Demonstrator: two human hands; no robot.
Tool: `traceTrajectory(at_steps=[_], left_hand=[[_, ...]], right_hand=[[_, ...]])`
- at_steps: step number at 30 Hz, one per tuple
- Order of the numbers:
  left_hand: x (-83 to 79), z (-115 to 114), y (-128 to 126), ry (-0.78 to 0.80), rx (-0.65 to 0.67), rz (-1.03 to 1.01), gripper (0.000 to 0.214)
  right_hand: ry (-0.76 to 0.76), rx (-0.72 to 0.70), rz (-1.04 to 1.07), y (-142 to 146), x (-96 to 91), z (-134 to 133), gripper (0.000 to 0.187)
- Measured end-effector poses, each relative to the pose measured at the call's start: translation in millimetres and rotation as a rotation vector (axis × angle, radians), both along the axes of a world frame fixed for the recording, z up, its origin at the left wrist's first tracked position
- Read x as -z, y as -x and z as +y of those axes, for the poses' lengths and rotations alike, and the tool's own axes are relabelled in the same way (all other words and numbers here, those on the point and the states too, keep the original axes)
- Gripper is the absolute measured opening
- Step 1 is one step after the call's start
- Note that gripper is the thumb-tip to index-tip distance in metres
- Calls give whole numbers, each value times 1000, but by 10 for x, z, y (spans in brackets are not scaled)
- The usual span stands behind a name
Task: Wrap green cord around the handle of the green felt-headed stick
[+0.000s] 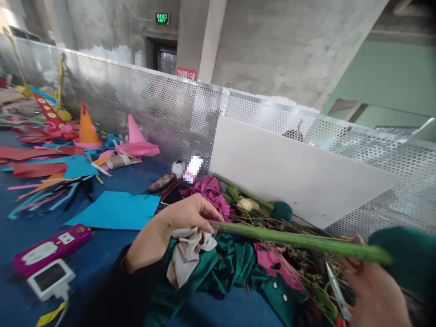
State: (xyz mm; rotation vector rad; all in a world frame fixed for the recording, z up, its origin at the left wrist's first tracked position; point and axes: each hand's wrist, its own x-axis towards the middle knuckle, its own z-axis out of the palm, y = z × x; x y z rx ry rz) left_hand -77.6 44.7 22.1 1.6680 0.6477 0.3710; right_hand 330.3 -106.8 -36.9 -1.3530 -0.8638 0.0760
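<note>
A long green stem (289, 238), wrapped or coated in green, stretches nearly level between my two hands. Its left end is pinched between the thumb and fingers of my left hand (190, 213). Near the thick right end, my right hand (373, 281) has its fingers closed around the stem from below. Scissors (335, 286) show a metal blade and orange handle parts beside my right hand; whether they touch it I cannot tell. Beneath the stem lie crumpled dark green velvet cloth (235, 259), a pale grey cloth (194, 247) and a pink cloth piece (277, 263).
Dried stalks (296, 259) heap up on the blue table (112, 286). A magenta case (51, 250), a small white device (51, 277) and a blue sheet (117, 210) lie left. Paper cones (89, 127) stand farther back. A white board (289, 172) leans on the perforated metal barrier (146, 86).
</note>
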Motion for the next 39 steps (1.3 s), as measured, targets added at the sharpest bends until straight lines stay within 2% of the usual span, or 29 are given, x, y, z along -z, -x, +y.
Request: traceTrajectory(at_steps=[2, 4, 7, 9, 10, 12, 14, 15, 18, 20, 21, 22, 24, 26, 27, 29, 31, 33, 36, 39], left_hand=[[3, -61, -111, 95, -51, -88, 34], [-17, -144, -218, 169, -100, -191, 33], [-68, -265, -319, 263, -162, -345, 34], [-100, -323, -344, 312, -209, -411, 35], [-112, -345, -351, 333, -229, -433, 35], [-124, -381, -366, 360, -258, -457, 35], [-119, -413, -396, 372, -281, -455, 38], [-111, -428, -417, 374, -290, -446, 40], [-77, -472, -490, 359, -290, -409, 45], [-60, -490, -525, 334, -288, -385, 45], [-56, -494, -535, 318, -292, -374, 45], [-54, -496, -540, 302, -304, -366, 44], [-49, -495, -544, 281, -327, -356, 44], [-34, -493, -554, 279, -333, -351, 47], [-20, -494, -566, 282, -328, -353, 49], [16, -502, -605, 292, -315, -358, 47], [46, -521, -662, 311, -318, -361, 44], [54, -547, -718, 322, -338, -351, 41], [29, -578, -765, 279, -383, -318, 36], [11, -579, -761, 230, -407, -302, 30]], right_hand=[[110, 65, 30, 59, -22, 63, 24], [345, 191, -17, 137, -77, 70, 25], [765, 369, -222, 227, -181, 46, 35], [841, 450, -411, 292, -241, 51, 41], [795, 475, -499, 350, -267, 66, 43], [546, 411, -592, 564, -311, 117, 45], [254, 189, -535, 924, -335, 185, 45], [183, 63, -479, 1143, -337, 220, 42], [160, -330, -354, 1768, -319, 301, 41], [230, -580, -303, 2009, -317, 308, 31], [274, -644, -288, 2058, -327, 292, 24], [313, -657, -290, 2065, -344, 263, 24], [295, -561, -329, 2008, -391, 182, 33], [137, -454, -366, 1944, -429, 109, 31], [30, -452, -359, 1936, -435, 90, 28], [-147, -573, -273, 1979, -414, 94, 29], [-236, -769, -114, 2070, -361, 141, 35], [-287, -846, 69, 2156, -302, 194, 40], [-317, -675, 193, 2211, -231, 226, 42], [-292, -549, 49, 2214, -168, 205, 40]])
